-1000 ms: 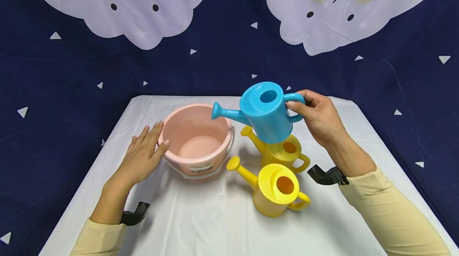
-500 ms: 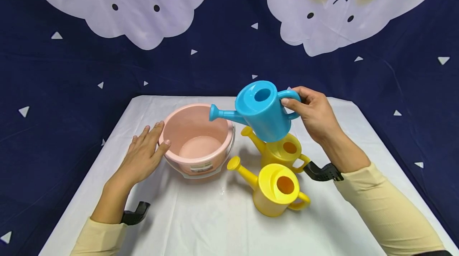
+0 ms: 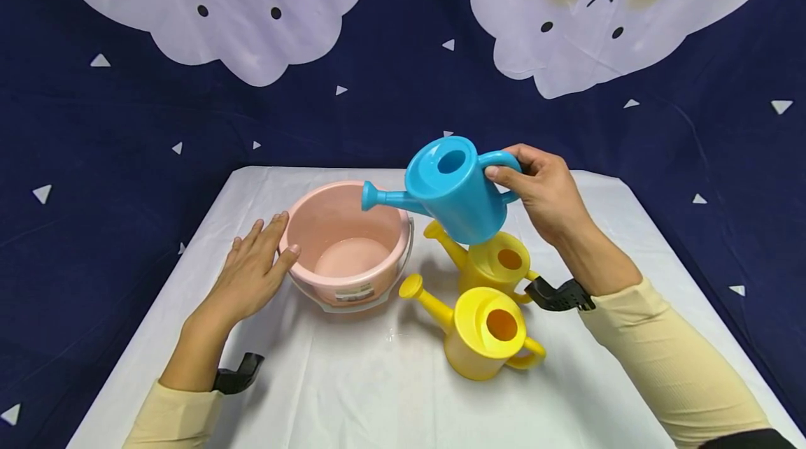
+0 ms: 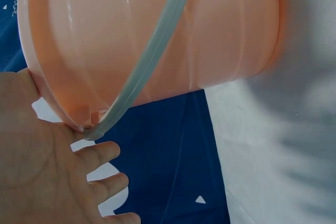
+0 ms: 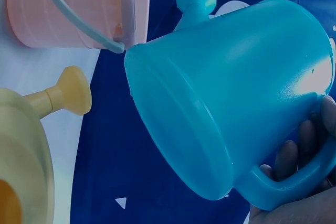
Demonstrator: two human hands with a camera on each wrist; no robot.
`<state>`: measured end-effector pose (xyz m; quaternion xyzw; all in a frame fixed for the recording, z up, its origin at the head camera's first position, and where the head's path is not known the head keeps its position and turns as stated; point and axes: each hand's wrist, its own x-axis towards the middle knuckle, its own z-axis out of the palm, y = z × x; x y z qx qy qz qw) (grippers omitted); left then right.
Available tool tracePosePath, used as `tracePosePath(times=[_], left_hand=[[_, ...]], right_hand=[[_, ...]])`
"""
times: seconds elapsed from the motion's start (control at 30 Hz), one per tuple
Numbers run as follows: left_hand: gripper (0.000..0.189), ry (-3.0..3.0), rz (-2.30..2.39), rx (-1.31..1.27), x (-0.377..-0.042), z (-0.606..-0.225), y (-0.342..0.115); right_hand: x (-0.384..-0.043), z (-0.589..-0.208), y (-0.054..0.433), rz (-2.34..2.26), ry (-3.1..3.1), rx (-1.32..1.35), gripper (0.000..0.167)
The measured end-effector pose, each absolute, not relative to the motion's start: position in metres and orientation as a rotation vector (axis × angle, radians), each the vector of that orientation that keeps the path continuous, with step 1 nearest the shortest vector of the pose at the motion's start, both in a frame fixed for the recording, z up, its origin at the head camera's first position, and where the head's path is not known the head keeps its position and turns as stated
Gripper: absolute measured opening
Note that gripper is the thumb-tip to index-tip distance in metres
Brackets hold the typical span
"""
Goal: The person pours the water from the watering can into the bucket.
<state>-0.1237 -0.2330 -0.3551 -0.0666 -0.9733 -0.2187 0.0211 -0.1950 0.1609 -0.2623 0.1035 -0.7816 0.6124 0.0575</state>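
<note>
My right hand point(image 3: 546, 190) grips the handle of a blue watering can point(image 3: 466, 201), tilted toward its spout. The can is raised, and its spout end overlaps the right rim of a pink bucket point(image 3: 352, 284) in the head view. In the right wrist view, the can's base point(image 5: 178, 129) faces the camera and fingers curl round the handle. My left hand point(image 3: 248, 278) lies against the bucket's left rim with its fingers spread straight. The left wrist view shows that palm point(image 4: 42, 166) at the rim, beside the grey bail handle point(image 4: 152, 51).
Two yellow watering cans stand right of the bucket: a front one point(image 3: 475, 351) and a back one point(image 3: 481, 271), partly covered by the blue can. A white cloth point(image 3: 352, 393) covers the table. Behind it hangs a dark blue backdrop point(image 3: 403, 106) with clouds and triangles.
My right hand has moved left and slightly up with the blue watering can, which tips a little more and brings its spout further over the bucket. My left hand stays in place.
</note>
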Motion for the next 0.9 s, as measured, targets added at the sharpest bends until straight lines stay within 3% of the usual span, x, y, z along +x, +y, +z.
tracePosePath(times=[0.9], left_hand=[[0.066, -3.017, -0.68, -0.193, -0.123, -0.356, -0.233]], right_hand=[[-0.202, -0.257, 0.147, 1.896, -2.353, 0.313, 0.028]])
